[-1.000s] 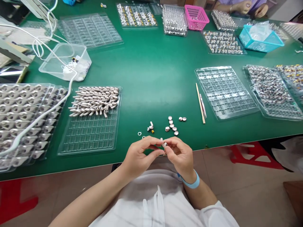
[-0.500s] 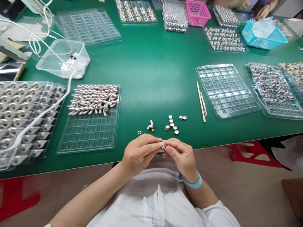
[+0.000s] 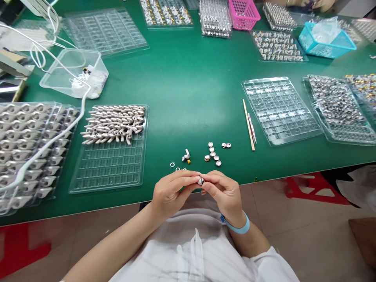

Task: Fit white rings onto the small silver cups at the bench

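My left hand (image 3: pixel 170 192) and my right hand (image 3: pixel 223 192) meet at the near edge of the green table (image 3: pixel 188 86), fingertips pinched together on one small white earbud part (image 3: pixel 201 181). Just beyond them lie a loose earbud shell (image 3: pixel 186 155), two or three small white rings (image 3: pixel 172 164) and several round silver caps (image 3: pixel 214 153). A clear tray (image 3: pixel 111 156) with rows of white earbud stems (image 3: pixel 113 123) sits to the left of my hands.
A wooden stick (image 3: pixel 248 124) and tweezers (image 3: pixel 252 128) lie beside an empty clear tray (image 3: pixel 279 109). More part trays line both sides and the back. A clear tub (image 3: pixel 73 72), white cables (image 3: pixel 55 133), pink basket (image 3: pixel 243 13) and blue basket (image 3: pixel 326 39) stand farther off. Another person's hands (image 3: pixel 317 4) show at the back right.
Both hands stayed pinched on the small part, with the fingertips shifting slightly around it. The view tilted down a little.
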`<state>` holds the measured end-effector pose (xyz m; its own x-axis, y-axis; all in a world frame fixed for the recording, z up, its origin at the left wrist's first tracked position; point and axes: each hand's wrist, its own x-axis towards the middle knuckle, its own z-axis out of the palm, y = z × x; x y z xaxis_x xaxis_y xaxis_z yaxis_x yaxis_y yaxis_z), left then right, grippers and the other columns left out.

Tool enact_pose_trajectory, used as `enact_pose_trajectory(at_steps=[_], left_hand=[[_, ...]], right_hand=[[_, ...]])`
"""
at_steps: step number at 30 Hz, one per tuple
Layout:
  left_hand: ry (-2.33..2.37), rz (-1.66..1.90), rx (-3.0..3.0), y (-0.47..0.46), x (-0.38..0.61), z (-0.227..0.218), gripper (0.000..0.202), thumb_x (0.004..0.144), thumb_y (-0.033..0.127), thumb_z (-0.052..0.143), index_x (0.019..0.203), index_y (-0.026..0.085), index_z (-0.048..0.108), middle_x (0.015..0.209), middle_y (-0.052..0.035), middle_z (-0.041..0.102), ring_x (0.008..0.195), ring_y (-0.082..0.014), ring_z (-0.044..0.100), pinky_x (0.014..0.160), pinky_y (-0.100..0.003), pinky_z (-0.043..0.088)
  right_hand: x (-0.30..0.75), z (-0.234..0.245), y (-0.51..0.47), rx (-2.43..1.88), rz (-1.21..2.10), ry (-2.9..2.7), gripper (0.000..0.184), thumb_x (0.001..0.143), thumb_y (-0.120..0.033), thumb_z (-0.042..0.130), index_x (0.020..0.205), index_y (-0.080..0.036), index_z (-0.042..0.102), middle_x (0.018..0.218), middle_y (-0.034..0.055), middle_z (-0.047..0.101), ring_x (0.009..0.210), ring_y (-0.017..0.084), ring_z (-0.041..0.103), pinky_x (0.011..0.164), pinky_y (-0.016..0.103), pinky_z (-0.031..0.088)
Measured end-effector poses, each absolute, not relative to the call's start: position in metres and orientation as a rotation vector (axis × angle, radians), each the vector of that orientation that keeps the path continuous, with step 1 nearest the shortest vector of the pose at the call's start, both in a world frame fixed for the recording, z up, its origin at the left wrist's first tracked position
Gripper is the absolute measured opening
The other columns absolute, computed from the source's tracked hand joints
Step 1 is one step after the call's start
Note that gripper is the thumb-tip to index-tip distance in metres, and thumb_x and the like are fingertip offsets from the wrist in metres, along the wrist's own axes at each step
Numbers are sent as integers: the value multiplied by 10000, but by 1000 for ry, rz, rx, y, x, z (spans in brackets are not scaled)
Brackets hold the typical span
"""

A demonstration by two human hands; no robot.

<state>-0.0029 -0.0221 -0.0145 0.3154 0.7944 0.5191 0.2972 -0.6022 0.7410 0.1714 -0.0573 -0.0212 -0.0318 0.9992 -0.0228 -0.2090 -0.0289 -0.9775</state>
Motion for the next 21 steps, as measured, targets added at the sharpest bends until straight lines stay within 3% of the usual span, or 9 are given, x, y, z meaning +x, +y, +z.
enact_pose_trajectory(at_steps=[7, 11, 17, 21], left_hand=[[974, 1230, 2055, -24, -3, -20, 168, 847, 89, 688, 981, 190, 699, 1007, -65, 775, 882, -158, 750, 800, -246, 606], [984, 1221, 2030, -24, -2, -19, 161, 851, 93, 682, 975, 196, 689, 983, -49, 779, 870, -154, 752, 795, -238, 603], [862, 1230, 2079, -23, -1, -17, 282, 886, 43, 602, 1115, 194, 663, 985, -66, 773, 894, -156, 743, 779, -248, 599], [854, 1240, 2091, -23, -1, -19, 261, 879, 47, 613, 1088, 196, 661, 944, -70, 772, 862, -159, 741, 742, -250, 601]], right_hand=[[173, -22, -60, -1105, 1243, -1158, 235, 866, -188, 703, 1068, -295, 757, 885, 35, 688, 722, 136, 649, 617, 265, 567], [174, -23, -60, -1129, 1236, -1184, 218, 874, -206, 693, 1068, -286, 755, 895, 39, 688, 733, 139, 651, 625, 267, 560], [176, -19, -59, -1183, 1233, -1206, 180, 870, -235, 700, 1037, -267, 758, 891, 38, 683, 731, 136, 647, 611, 249, 548], [177, -16, -58, -1209, 1262, -1169, 160, 858, -258, 713, 1012, -258, 756, 897, 38, 681, 718, 135, 642, 605, 250, 564]])
